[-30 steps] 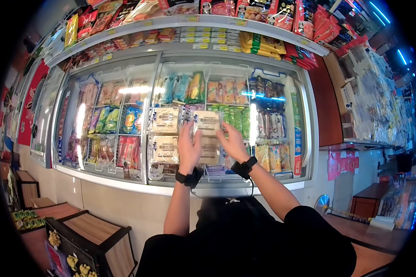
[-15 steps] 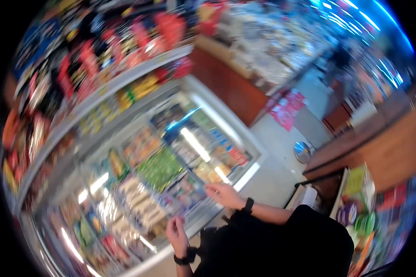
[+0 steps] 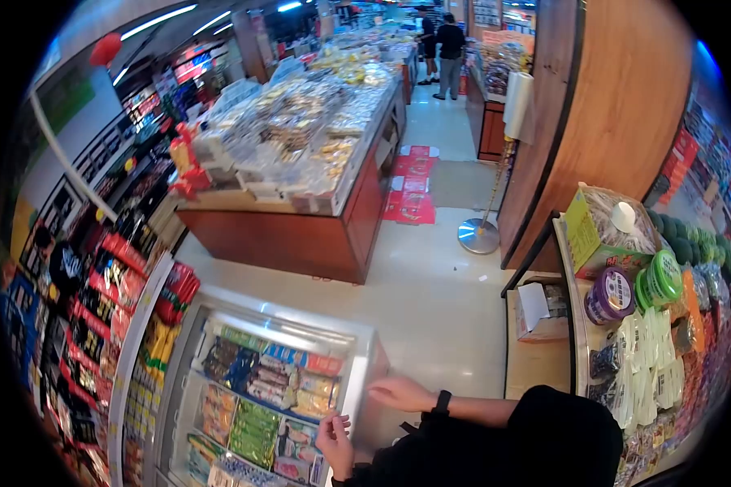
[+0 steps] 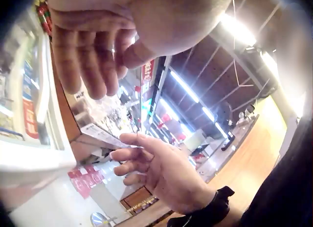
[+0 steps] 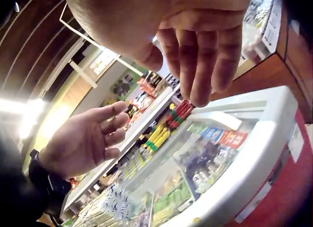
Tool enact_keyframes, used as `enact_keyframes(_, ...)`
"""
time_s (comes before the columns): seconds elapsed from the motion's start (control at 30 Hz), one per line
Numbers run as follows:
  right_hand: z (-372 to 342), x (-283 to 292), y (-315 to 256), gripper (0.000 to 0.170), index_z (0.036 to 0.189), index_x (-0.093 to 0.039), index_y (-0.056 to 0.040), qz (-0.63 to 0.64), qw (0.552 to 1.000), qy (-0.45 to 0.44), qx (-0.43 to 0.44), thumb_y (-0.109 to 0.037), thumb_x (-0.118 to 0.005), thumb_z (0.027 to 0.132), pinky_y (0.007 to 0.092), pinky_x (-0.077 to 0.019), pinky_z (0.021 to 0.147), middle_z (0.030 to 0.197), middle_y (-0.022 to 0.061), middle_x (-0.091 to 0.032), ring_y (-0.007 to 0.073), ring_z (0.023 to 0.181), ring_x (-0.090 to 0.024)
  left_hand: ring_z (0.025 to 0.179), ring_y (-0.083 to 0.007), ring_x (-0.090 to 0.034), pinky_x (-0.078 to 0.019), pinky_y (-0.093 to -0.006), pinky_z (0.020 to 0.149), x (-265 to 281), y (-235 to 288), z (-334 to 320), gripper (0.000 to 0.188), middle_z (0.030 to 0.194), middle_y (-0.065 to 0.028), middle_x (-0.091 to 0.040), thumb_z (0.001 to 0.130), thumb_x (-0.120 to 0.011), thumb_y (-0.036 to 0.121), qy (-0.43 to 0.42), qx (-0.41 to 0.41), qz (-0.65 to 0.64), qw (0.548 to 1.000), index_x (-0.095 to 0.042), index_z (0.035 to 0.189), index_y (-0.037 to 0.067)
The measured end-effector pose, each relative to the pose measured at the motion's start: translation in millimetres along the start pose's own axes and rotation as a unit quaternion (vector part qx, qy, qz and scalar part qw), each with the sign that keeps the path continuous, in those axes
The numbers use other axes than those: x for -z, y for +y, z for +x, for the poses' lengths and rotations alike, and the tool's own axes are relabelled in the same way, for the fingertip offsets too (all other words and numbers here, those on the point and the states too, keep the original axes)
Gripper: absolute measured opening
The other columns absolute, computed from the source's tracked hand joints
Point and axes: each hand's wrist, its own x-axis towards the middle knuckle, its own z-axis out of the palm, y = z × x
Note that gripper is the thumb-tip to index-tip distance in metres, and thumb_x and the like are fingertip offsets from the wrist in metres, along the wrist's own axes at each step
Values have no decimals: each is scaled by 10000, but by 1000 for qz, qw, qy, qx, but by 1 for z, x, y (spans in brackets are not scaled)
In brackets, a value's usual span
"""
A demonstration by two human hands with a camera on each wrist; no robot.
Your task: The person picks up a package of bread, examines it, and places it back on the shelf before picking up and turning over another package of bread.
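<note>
Both hands hang in the air at the near corner of a white chest freezer (image 3: pixel 364 357). The left hand (image 3: pixel 335 445) is over the freezer's front rim in the head view, its fingers loosely bent and holding nothing. To its right the right hand (image 3: pixel 404 394) extends with relaxed fingers, also empty. In the left wrist view the left hand (image 4: pixel 112 36) shows loose fingers, with the right hand (image 4: pixel 171 175) apart below it. The right wrist view has the right hand (image 5: pixel 195 41) above and the left hand (image 5: pixel 83 141) at left. Packaged goods (image 3: pixel 254 432) lie inside the freezer.
A wood-sided counter (image 3: pixel 284 235) heaped with packages stands ahead. Right of the aisle are a stand with a round metal base (image 3: pixel 478 235) and a shelf with tubs (image 3: pixel 609 296). Two people (image 3: pixel 450 53) stand far down the aisle. Shelves of red packets (image 3: pixel 110 292) are at left.
The head view has swung right from the freezer to the aisle. Both hands have left the white packages they touched a second earlier and are now off the freezer's contents.
</note>
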Motion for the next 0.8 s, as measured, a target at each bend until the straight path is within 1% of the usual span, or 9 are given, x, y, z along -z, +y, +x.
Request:
enact_keyframes(0.1,-16,64,17,256,1087,-679,-58,-11,997,48,-55,-256,-598,948,365,-524,691,891,159,-696,288,739,-671,822,-154,-671,-521,-258,705,-69,46,17,219,931,-115,-706,993,-526,134,-71,-31,40,996,-616,1107,-30)
enact_keyframes(0.13,-20,84,25,253,1084,-680,-57,-2,995,62,-72,-254,-602,946,356,-524,683,891,155,-698,279,729,-671,843,-158,-672,-518,-257,740,-89,31,28,222,920,-119,-712,992,-530,136,-88,-38,21,995,-625,1099,-34)
enact_keyframes(0.2,-27,117,39,248,1078,-683,-55,19,990,87,-107,-249,-609,944,337,-524,666,891,148,-702,261,707,-669,817,-135,-657,-516,-247,720,-133,38,40,209,916,-102,-700,1002,-513,119,-119,-62,26,991,-617,1102,-31)
enact_keyframes(0.3,-30,159,65,225,1075,-689,-57,-21,988,144,-58,-222,-622,938,324,-523,656,890,139,-706,253,707,-672,810,-138,-654,-523,-250,735,-193,66,52,206,924,-104,-697,1006,-508,106,-162,-73,18,984,-616,1102,-41)
enact_keyframes(0.5,-23,243,73,205,1057,-690,-35,-21,972,221,-82,-189,-630,937,291,-506,604,826,118,-700,195,678,-665,847,-148,-663,-527,-271,788,-283,94,82,226,936,-113,-710,990,-547,137,-243,-58,-12,968,-630,1111,-35)
enact_keyframes(0.6,-17,283,76,208,1055,-687,-17,14,964,240,-116,-182,-619,947,272,-492,590,778,102,-682,150,650,-642,860,-146,-653,-523,-269,762,-318,101,103,235,967,-108,-706,994,-540,133,-282,-59,-14,957,-619,1152,-21)
enact_keyframes(0.67,-5,325,43,202,1062,-687,-11,-22,961,263,-87,-161,-601,957,268,-486,585,754,94,-668,132,628,-625,857,-139,-643,-514,-259,744,-340,107,120,238,987,-103,-698,997,-531,126,-304,-38,-29,951,-610,1177,-9)
enact_keyframes(0.73,6,362,17,189,1051,-689,1,-17,962,272,-16,-113,-573,956,270,-478,574,743,83,-663,165,605,-625,846,-135,-640,-512,-256,739,-364,110,139,230,981,-101,-694,1000,-519,112,-317,-35,-30,947,-609,1176,-5)
enact_keyframes(0.8,21,406,-29,182,1046,-687,10,-70,949,284,114,-54,-567,926,280,-477,556,758,79,-671,203,582,-621,839,-133,-636,-510,-256,734,-382,102,161,223,977,-100,-691,1001,-507,96,-334,-49,-37,940,-608,1173,-3)
